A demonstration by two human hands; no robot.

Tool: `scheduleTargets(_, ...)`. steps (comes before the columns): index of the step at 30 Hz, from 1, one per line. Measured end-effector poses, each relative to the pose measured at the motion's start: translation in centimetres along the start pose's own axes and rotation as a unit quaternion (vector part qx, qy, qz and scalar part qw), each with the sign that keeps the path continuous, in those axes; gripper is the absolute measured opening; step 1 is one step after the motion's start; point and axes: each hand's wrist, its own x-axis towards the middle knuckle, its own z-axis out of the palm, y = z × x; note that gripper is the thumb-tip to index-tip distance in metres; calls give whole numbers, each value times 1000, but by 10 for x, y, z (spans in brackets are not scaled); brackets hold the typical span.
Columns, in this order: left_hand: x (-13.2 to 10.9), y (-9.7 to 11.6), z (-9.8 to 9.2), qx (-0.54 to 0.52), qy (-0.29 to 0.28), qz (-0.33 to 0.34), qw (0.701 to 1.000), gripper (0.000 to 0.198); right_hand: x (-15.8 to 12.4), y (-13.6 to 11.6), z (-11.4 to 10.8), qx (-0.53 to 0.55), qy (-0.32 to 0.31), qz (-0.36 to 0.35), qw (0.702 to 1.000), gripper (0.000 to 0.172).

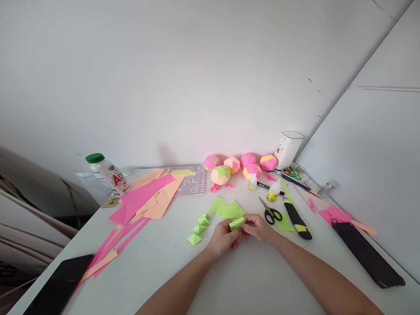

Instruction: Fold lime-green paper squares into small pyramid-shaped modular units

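A small folded piece of green paper (236, 223) is pinched between both hands, just above the table. My left hand (222, 239) grips its left end, and my right hand (258, 227) has its fingertips closed on the right end. Left of my hands, several folded green paper pieces (199, 229) form a short row. Flat green paper squares (228, 208) lie just beyond my fingers. To the right of my right hand are black-handled scissors (271, 213) and a black and yellow utility knife (297, 219).
Several pink, peach and green paper balls (220, 175) stand along the wall near a white box (288, 148). Glue bottles (273, 191) stand before them. Coloured paper sheets (141, 197), a white bottle (110, 175) and a black phone (61, 284) are left; a black case (367, 253) lies right.
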Motion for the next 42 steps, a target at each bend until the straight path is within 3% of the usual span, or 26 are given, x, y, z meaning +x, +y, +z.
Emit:
scheduleTargets(10,3,-7,-4,-68,48,8,996,11,1,-3,-2,36,67,-15,997,17)
scheduleTargets(17,-1,-1,-3,-96,66,27,993,15,3,-1,-5,57,93,-13,994,19)
scheduleTargets(28,5,-4,2,-137,78,53,986,41,1,-3,0,6,72,-5,997,19)
scheduleTargets(36,4,-4,-2,-136,87,70,984,32,5,-6,-5,86,109,-1,990,25)
scheduleTargets(42,3,-3,0,-127,71,67,987,30,3,-6,-3,52,91,-5,994,24)
